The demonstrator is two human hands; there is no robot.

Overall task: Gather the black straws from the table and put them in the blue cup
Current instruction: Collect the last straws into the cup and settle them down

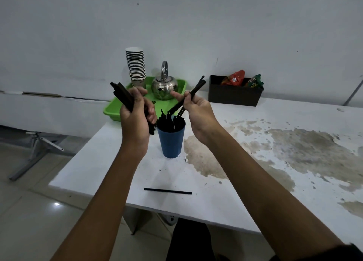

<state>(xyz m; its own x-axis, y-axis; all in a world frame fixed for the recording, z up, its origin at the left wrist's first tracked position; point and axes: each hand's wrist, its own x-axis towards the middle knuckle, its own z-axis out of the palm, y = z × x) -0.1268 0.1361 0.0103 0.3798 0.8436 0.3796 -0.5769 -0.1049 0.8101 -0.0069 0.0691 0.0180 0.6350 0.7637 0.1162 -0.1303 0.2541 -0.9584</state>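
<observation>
A blue cup point(171, 141) stands upright on the white table point(225, 201), with several black straws point(169, 121) sticking out of it. My left hand point(135, 115) is raised just left of the cup's rim and grips a thick bundle of black straws point(121, 95) tilted up to the left. My right hand point(198, 111) is raised just right of the rim and pinches a few black straws point(196, 87) whose lower ends point down over the cup. One loose black straw point(168, 191) lies flat near the table's front edge.
A green tray point(114, 109) at the back holds a steel kettle point(164, 85) and a stack of paper cups point(136, 66). A black box point(233, 95) with snack packets sits back right. Brown stains point(294, 148) cover the table's right side. A metal stand point(37, 150) is on the floor, left.
</observation>
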